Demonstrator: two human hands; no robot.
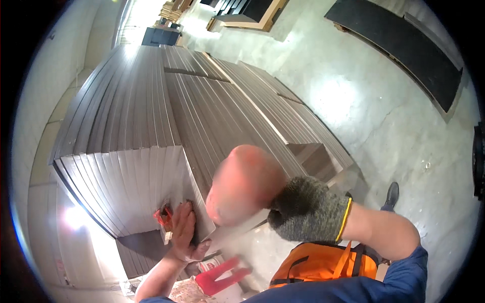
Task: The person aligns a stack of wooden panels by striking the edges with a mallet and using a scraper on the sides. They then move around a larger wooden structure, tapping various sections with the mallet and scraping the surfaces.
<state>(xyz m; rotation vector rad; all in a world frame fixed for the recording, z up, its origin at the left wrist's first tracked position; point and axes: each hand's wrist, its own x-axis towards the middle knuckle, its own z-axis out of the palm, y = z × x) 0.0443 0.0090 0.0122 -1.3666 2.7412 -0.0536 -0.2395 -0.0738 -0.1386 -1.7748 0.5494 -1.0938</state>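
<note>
My left hand (183,231) is bare, its fingers stretched out and lying against the pale end face of a tall stack of grey-brown panels (116,101). Close beside those fingers is a small crumpled red thing (163,217) with a pale tag. A dark grey-green knit glove with a yellow cuff covers my right hand (308,209), whose fingers are curled closed. Right against it is a large, blurred pinkish-red rounded shape (245,184). I cannot make out what that is, or whether the glove holds it.
More long panels (222,106) lie stacked to the right. An orange bag (318,262) with black straps is close below me. A bright red forked shape (222,276) lies near patterned cloth. A black shoe (392,193) shows at right, and dark boards (399,43) lie farther off.
</note>
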